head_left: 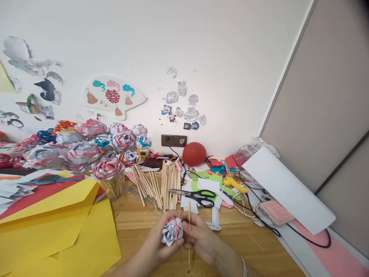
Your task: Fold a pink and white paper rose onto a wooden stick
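Between the thumb and fingers of my left hand [161,246] is a paper flower [172,231], white with pink edges, its petals tilted toward me. My right hand [203,238] pinches a thin wooden stick [189,215] that stands nearly upright, its lower tip dark. The right fingertips are close beside the flower; whether they touch it I cannot tell. Just beyond my hands lie black-handled scissors [198,197], resting across a pile of wooden sticks [170,181] and paper scraps.
Finished paper flowers [83,152] crowd the left back, with yellow paper [95,238] in front. A red balloon [194,154] sits by the wall. At right are a yellow glue gun [235,184], its black cord, a pink calculator-like device [276,212] and a curled white sheet [291,188].
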Available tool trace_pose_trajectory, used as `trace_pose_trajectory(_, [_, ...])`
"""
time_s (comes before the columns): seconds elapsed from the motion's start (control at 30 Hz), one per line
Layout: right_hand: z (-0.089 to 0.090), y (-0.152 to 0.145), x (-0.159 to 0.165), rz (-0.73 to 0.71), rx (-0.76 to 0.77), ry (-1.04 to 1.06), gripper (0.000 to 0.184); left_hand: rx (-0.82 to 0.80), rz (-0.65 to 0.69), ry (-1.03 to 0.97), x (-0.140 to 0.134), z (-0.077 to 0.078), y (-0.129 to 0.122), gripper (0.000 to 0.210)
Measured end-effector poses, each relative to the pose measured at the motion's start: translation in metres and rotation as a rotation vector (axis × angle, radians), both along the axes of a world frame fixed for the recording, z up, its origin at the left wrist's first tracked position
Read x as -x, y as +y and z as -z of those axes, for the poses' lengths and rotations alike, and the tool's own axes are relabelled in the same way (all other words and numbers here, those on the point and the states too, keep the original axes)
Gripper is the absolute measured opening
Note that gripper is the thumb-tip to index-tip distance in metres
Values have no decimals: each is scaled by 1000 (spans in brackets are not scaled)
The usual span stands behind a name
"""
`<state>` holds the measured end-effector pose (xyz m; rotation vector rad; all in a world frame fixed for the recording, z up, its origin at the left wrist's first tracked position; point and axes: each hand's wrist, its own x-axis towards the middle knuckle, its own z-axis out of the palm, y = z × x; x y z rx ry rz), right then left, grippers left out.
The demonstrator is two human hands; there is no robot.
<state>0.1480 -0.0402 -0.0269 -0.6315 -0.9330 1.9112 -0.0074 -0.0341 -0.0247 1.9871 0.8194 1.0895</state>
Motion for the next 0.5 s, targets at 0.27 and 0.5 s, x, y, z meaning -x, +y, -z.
trace_pose_trajectory(0.27, [0, 1, 3, 85, -48, -68, 40, 41, -10, -16, -1, -11, -4, 33])
trace_pose_trajectory(0.5, [4, 0, 4, 57, -70, -124, 44, 16, -3, -40, 1, -12, -3, 31])
